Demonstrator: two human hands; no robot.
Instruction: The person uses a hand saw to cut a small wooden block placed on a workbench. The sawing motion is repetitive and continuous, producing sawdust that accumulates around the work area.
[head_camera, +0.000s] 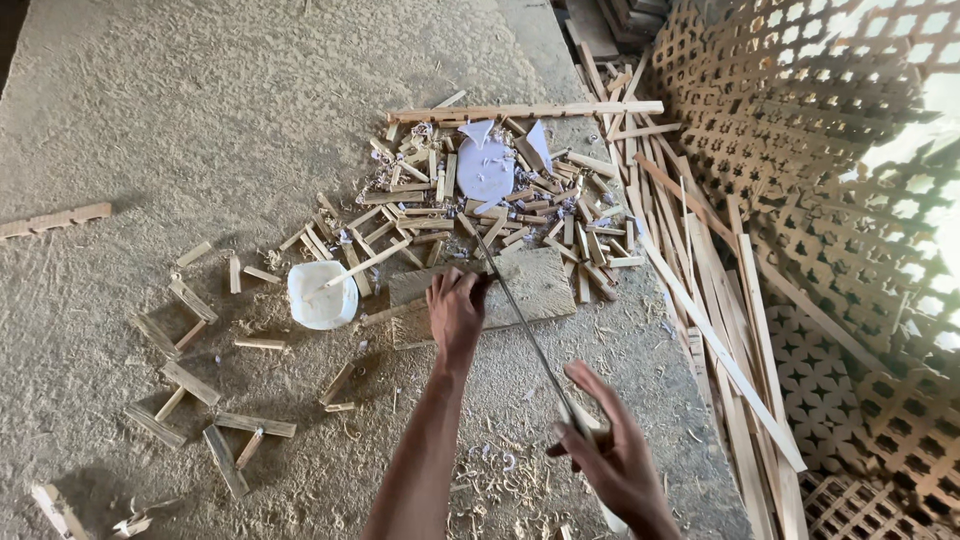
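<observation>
Sawdust-coated work surface (200, 120) fills most of view, pale and gritty.
Lattice panels (830, 150) of woven wood strips stacked along right side, sunlit through the gaps.
Long thin wooden slats (720, 350) lying in a loose bundle between lattice and surface, running toward lower right.
Heap of short wood offcuts (420, 215) near centre, mixed with curled shavings; a long notched strip (525, 110) across its far edge; torn white paper scraps (485, 165) on top.
Flat wooden block (535, 285) just in front of heap, serving as a rest.
Scattered small sticks (215, 420) at lower left, well apart from heap.
Container: white round pot (321, 295) left of block, holding white paste-like contents; one thin stick (368, 264) leaning in it, tip in the white, other end out over the rim toward the heap.
Long narrow blade (525, 335), far end on block, near end at lower right.
Left hand (456, 310) pressed down on block, fingers curled over the blade's far end.
Right hand (612, 455) at the blade's near end, thumb and palm against handle, fingers partly spread, not fully wrapped.
</observation>
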